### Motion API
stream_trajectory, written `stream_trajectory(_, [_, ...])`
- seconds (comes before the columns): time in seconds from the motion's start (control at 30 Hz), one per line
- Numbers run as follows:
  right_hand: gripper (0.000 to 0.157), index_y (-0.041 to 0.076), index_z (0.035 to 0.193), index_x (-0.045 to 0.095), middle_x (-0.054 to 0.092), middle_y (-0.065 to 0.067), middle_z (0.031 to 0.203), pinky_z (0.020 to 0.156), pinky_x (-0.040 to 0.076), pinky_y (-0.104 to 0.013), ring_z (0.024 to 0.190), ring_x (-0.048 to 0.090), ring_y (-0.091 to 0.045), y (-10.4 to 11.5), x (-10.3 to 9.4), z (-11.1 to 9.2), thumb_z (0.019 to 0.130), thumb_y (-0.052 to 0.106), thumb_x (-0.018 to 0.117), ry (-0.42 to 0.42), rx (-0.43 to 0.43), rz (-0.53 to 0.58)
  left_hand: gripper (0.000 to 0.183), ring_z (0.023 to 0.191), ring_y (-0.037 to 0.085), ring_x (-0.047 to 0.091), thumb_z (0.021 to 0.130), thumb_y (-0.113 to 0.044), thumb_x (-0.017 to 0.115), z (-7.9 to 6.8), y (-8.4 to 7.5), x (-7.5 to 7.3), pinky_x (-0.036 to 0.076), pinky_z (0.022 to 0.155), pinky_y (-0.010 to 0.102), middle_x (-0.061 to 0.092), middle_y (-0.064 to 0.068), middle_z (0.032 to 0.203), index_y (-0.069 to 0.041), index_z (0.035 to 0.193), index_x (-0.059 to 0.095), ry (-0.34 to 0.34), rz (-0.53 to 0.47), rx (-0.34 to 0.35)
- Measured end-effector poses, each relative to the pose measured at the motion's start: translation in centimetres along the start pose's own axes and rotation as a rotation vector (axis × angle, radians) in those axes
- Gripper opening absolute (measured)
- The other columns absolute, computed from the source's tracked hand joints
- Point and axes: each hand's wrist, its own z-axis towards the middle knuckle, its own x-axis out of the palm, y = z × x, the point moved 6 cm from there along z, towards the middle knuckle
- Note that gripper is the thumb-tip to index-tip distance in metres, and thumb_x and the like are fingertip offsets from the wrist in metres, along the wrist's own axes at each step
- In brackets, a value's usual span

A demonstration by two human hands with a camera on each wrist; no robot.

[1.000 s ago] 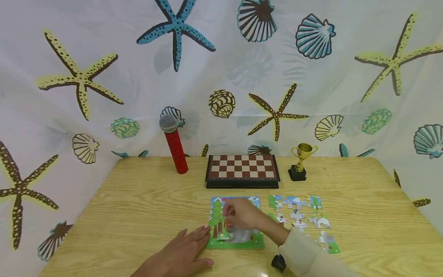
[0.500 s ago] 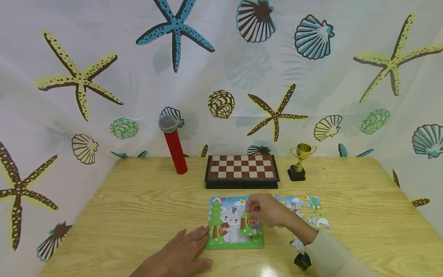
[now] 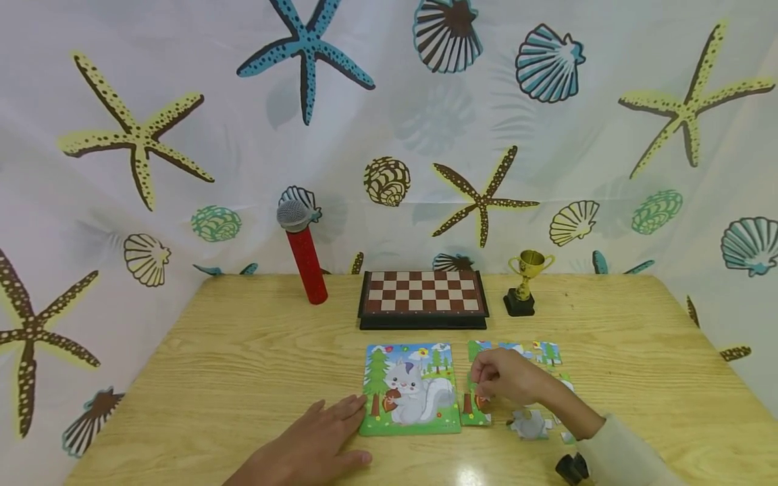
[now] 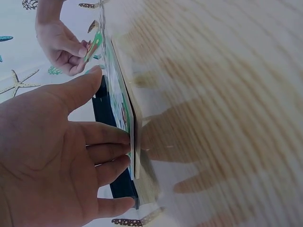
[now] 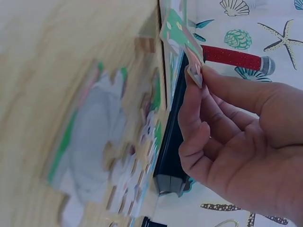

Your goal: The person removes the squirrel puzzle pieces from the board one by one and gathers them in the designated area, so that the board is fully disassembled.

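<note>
A square squirrel picture board lies flat on the table. My left hand rests beside it with straight fingers touching its left edge, as the left wrist view also shows. Between thumb and forefinger my right hand pinches a puzzle piece with a brown trunk on green. That piece is held above the table just right of the board, tilted in the right wrist view. Several loose puzzle pieces lie right of the board, partly hidden by the right hand and forearm.
Behind the board stands a checkered chessboard box. A red microphone is at the back left and a gold trophy cup at the back right. A patterned curtain hangs behind the wooden table.
My right hand has moved right with the puzzle piece, from over the board's lower left to beyond its right edge. The squirrel picture is now uncovered. My left hand stays in place.
</note>
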Motion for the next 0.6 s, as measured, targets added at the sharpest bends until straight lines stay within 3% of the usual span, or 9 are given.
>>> stream_trajectory(0.1, [0.002,-0.003,0.089,0.059,0.065,-0.011,0.07,0.057,0.042,-0.022,0.061,0.054,-0.014,-0.5,0.0,-0.3,0.087,-0.003,0.059,0.012,0.03,0.017,0.076,0.143,0.028,0.03,0.089,-0.06,0.05,-0.1,0.0,-0.1,0.022,0.112,0.059,0.035,0.007,0.153,-0.006,0.143,0.042,-0.016,0.003,0.012])
stream_trajectory(0.27, [0.006,0.002,0.083,0.061,0.062,-0.006,0.073,0.056,0.044,-0.021,0.063,0.054,-0.012,-0.8,0.2,-0.4,0.083,-0.004,0.061,-0.009,0.037,-0.049,0.075,0.142,0.03,0.031,0.09,-0.057,0.05,-0.4,0.1,-0.3,0.024,0.11,0.061,0.037,0.01,0.152,-0.003,0.142,0.043,-0.052,0.012,0.036])
stream_trajectory(0.6, [0.006,0.003,0.078,0.066,0.061,-0.001,0.068,0.055,0.045,-0.021,0.061,0.052,-0.01,-1.4,1.0,-0.7,0.08,0.0,0.071,-0.039,0.106,-0.129,0.075,0.143,0.029,0.029,0.09,-0.058,0.05,-0.3,0.2,-0.2,0.023,0.111,0.061,0.035,0.007,0.153,-0.006,0.143,0.041,-0.042,0.0,0.024])
